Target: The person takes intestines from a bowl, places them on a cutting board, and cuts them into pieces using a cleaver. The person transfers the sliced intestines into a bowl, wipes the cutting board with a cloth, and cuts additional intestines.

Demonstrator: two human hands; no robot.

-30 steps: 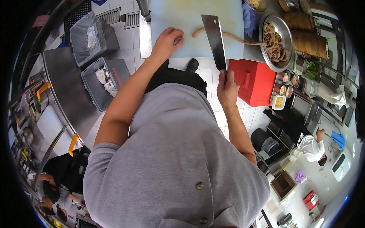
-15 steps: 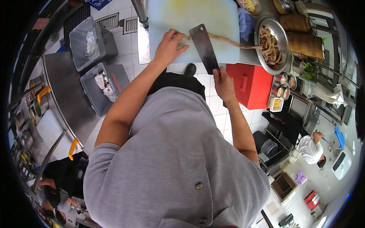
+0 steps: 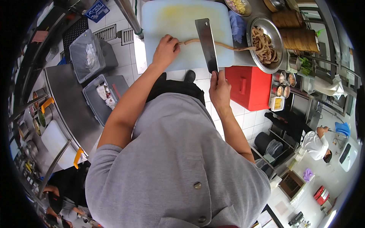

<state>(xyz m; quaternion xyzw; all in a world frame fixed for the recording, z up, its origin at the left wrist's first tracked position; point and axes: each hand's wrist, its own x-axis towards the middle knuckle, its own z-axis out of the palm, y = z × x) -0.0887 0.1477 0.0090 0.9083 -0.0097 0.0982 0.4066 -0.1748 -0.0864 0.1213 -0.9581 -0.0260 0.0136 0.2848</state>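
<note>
A long brown strip (image 3: pixel 194 41) lies across the pale cutting board (image 3: pixel 178 22) and runs right into a metal bowl (image 3: pixel 282 41) holding a heap of similar strips (image 3: pixel 264 43). My left hand (image 3: pixel 166 50) is closed at the strip's left end, its fingertips pinched there. My right hand (image 3: pixel 220 89) grips the handle of a cleaver (image 3: pixel 207 40), whose broad blade points away from me over the board and covers part of the strip.
A blue cloth (image 3: pixel 237 26) lies between board and bowl. Below the counter stands a red box (image 3: pixel 249 87). Two grey bins (image 3: pixel 91 57) are on the floor at left. One person (image 3: pixel 315 144) is at far right; others are at lower left.
My left hand has gone from spread fingers to a pinch on the strip's end. The cleaver has swung more upright and sits farther right along the strip. The whole view has shifted slightly.
</note>
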